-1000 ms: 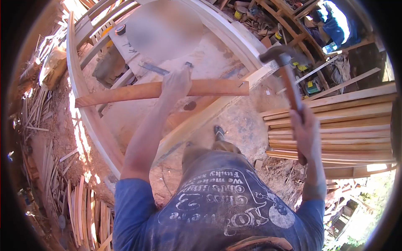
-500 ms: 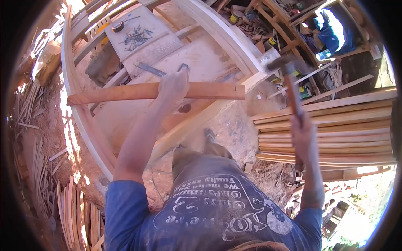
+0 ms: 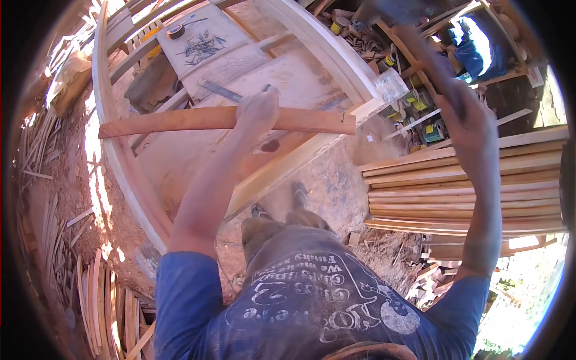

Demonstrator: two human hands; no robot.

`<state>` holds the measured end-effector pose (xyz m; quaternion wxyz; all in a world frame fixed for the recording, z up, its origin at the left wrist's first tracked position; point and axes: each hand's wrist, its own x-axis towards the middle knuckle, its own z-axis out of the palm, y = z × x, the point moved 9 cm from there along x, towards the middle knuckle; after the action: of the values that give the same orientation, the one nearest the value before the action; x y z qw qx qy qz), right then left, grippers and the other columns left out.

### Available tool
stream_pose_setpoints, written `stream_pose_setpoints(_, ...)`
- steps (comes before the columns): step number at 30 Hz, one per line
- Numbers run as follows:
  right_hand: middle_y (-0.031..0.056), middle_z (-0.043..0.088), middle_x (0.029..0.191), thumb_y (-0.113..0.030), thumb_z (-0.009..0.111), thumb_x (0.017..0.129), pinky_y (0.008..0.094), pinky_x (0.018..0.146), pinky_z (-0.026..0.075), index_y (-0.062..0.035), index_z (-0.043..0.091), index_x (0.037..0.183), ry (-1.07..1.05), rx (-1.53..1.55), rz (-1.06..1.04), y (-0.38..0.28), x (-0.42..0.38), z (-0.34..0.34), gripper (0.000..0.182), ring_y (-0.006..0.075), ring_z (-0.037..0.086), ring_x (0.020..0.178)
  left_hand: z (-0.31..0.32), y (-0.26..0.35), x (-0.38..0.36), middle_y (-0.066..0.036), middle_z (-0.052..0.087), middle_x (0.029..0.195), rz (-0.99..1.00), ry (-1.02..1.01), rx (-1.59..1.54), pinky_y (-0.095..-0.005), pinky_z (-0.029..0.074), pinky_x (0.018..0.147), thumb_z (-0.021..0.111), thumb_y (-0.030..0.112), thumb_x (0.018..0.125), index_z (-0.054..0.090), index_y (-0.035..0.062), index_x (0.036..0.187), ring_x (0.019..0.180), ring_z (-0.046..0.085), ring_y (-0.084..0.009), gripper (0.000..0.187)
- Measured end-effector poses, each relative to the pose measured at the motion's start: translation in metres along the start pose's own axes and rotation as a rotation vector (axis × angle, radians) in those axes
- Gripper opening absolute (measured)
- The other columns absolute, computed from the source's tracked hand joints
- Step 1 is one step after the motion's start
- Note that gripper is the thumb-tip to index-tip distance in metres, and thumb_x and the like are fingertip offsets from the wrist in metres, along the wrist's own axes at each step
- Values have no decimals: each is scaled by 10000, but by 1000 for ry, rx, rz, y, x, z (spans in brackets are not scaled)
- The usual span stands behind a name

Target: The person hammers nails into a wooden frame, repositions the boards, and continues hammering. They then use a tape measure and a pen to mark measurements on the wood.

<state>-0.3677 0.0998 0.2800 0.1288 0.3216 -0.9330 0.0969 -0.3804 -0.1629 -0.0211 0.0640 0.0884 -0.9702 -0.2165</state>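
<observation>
My left hand (image 3: 259, 112) is closed around the middle of a reddish-brown wooden strip (image 3: 180, 121). The strip lies crosswise over a pale wooden frame (image 3: 288, 165). A nail (image 3: 343, 116) stands up from the strip's right end. Something small and dark shows at my left fingertips, too little of it to name. Just beyond that hand lies a flat grey metal strip (image 3: 221, 91). My right hand (image 3: 468, 120) grips a hammer (image 3: 423, 60) raised at the upper right; its head is smeared by motion.
A board with loose nails (image 3: 204, 47) and a tape roll (image 3: 176, 31) sits at the far side. Stacked planks (image 3: 462, 189) stand on the right, near paint cans (image 3: 433, 131) and shelving. Wood offcuts (image 3: 111, 300) lie at lower left.
My right hand has swung the hammer upward and away from the frame. My left hand and the wooden strip have shifted slightly up and right in view, the strip tilting a little.
</observation>
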Motion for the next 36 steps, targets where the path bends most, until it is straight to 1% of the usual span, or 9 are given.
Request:
stream_pose_setpoints(2, 166, 643, 770, -163, 631, 907, 399, 644, 512, -69, 613, 1038, -203, -425, -148, -5, 12, 52, 161, 263, 688, 732, -9, 6, -4, -211, 714, 898, 29, 57, -15, -493, 542, 768, 464, 151, 940, 637, 30, 996, 851, 701, -389, 218)
stream_pose_setpoints(4, 147, 687, 779, -256, 627, 919, 446, 684, 549, -81, 629, 1054, -549, -674, -213, 19, 1, 115, 221, 351, 697, 791, -2, 3, -3, -209, 715, 908, 6, 31, 8, -486, 546, 773, 470, 149, 935, 643, 33, 992, 857, 704, -384, 216)
stream_pose_setpoints(7, 149, 682, 768, -268, 621, 923, 469, 710, 541, -83, 636, 1023, -715, -724, -319, 41, -21, 116, 211, 350, 693, 780, -3, 0, 0, -223, 709, 912, -14, -25, 22, -506, 526, 794, 447, 200, 967, 637, 46, 1046, 880, 693, -395, 257)
stream_pose_setpoints(10, 160, 678, 764, -264, 626, 921, 470, 712, 526, -53, 633, 985, -550, -567, -70, 62, -29, 70, 220, 348, 688, 779, 1, -4, 2, -236, 703, 917, -41, -36, -7, -515, 516, 809, 433, 225, 983, 631, 52, 1075, 898, 685, -404, 278)
stream_pose_setpoints(17, -28, 488, 639, -253, 559, 1014, 220, 408, 347, -41, 567, 928, -170, 605, 600, 79, -77, 60, 229, 37, 431, 454, -5, 0, 2, -218, 700, 819, -8, 79, -9, -510, 527, 747, 462, 230, 986, 621, 45, 953, 800, 686, -412, 247)
stream_pose_setpoints(20, -32, 483, 635, -242, 571, 1008, 218, 410, 344, -36, 568, 934, -82, 766, 698, 75, -131, 95, 219, 41, 432, 450, -21, -18, 7, -222, 684, 801, 47, 379, -237, -530, 504, 749, 481, 283, 1001, 592, 37, 949, 797, 660, -441, 275)
stream_pose_setpoints(23, -23, 484, 610, -218, 579, 998, 242, 407, 347, -25, 571, 890, -106, 874, 828, 66, -193, 140, 222, 55, 440, 445, -49, -10, 3, -241, 674, 913, -162, 200, -344, -513, 481, 807, 458, 256, 1010, 619, 26, 978, 899, 646, -435, 283)
stream_pose_setpoints(32, 22, 522, 599, -242, 623, 959, 275, 430, 382, 2, 573, 810, -215, 937, 1076, 67, -295, 211, 291, 89, 500, 459, 17, 107, -4, -211, 663, 971, 303, -49, -329, -425, 483, 867, 541, 126, 920, 689, -12, 1089, 898, 648, -341, 264)
stream_pose_setpoints(36, 5, 500, 591, -243, 607, 972, 262, 419, 380, -18, 544, 789, -154, 1003, 1083, 68, -301, 214, 297, 80, 477, 448, 17, 133, 0, -188, 678, 905, 170, -196, -484, -385, 488, 816, 601, 154, 896, 724, -11, 1046, 867, 650, -305, 255)
